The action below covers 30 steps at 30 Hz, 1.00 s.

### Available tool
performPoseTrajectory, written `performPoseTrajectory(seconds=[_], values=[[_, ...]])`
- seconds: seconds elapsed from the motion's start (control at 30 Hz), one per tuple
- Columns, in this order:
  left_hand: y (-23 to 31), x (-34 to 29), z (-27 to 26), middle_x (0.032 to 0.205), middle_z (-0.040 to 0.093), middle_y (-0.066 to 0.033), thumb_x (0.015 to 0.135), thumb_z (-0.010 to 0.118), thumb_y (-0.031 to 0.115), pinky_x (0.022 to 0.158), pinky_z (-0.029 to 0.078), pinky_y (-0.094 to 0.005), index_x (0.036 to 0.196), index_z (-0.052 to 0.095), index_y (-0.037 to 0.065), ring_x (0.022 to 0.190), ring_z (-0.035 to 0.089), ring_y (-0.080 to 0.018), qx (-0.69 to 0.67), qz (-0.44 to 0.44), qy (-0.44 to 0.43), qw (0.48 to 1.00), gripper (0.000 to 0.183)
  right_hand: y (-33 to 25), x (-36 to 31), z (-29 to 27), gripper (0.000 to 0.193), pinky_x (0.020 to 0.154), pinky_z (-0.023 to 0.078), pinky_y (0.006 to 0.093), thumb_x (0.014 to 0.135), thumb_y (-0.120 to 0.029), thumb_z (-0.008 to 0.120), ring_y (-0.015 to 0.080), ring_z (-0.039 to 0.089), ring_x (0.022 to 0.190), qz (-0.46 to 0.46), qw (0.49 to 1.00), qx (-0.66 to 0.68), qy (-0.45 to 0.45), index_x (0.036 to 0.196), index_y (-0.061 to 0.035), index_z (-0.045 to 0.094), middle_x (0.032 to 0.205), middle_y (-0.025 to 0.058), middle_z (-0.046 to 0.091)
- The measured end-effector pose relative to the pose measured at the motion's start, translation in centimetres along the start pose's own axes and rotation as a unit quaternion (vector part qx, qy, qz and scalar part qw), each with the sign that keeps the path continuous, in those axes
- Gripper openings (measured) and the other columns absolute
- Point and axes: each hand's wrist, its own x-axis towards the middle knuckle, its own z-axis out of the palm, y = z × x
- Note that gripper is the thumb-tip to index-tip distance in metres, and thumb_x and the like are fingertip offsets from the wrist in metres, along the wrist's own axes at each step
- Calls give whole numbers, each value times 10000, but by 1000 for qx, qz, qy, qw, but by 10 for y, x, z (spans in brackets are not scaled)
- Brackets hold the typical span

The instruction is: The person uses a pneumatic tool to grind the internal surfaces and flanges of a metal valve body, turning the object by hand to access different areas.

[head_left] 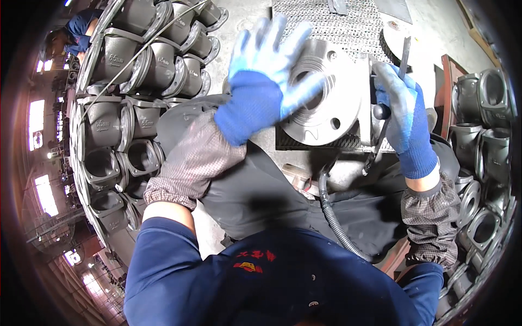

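Note:
My left hand [266, 65], in a blue and white glove, has its fingers spread. It is held over the left edge of a round metal flange [348, 103] with a central bore and bolt holes, holding nothing; whether it touches the metal I cannot tell. To the flange's right, my right hand [401, 103], gloved alike, is curled around a dark rod [405, 57]. One end of the rod sticks out above the fingers. A black round knob [381, 112] shows beside the palm; how it joins the rod is hidden.
Grey cast flanged bodies [112, 54] are stacked at the left, and more castings [466, 141] stand at the right. A perforated metal mat [337, 32] lies beyond the flange. A ribbed hose [329, 209] crosses between my legs. Another person [81, 30] is at the far left.

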Motion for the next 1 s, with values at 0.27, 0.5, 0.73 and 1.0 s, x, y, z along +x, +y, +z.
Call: performPoseTrajectory(seconds=[0.27,0.5,0.73,1.0], values=[[24,-23,1,1012,607,-204,682,709,447,739,509,-382,1385,272,5,875,618,-341,-321,-79,-135,934,939,3,19,9,307,574,461,202,905,-95,482,112,555,739,28,998,34,-47,1180,30,539,976,86,594],[7,-29,17,939,658,-179,700,678,369,717,535,-333,1433,120,11,778,665,-299,-332,-107,-153,925,988,0,32,-21,366,501,369,141,955,-282,369,98,646,748,-141,977,-66,-147,1127,-29,570,934,142,673],[4,-30,9,1331,426,-216,726,704,119,1009,357,-318,1407,157,-60,1214,450,-223,-405,-137,-172,888,892,28,50,-69,412,435,349,131,959,-304,339,86,623,656,0,996,-46,78,1169,-16,546,913,143,676],[-2,-32,7,1275,488,-234,718,740,216,986,389,-333,1389,216,-62,1181,498,-257,-454,-102,-145,873,896,110,51,-57,337,612,475,247,947,-281,428,119,574,709,114,992,12,52,1061,-6,585,846,46,614]])
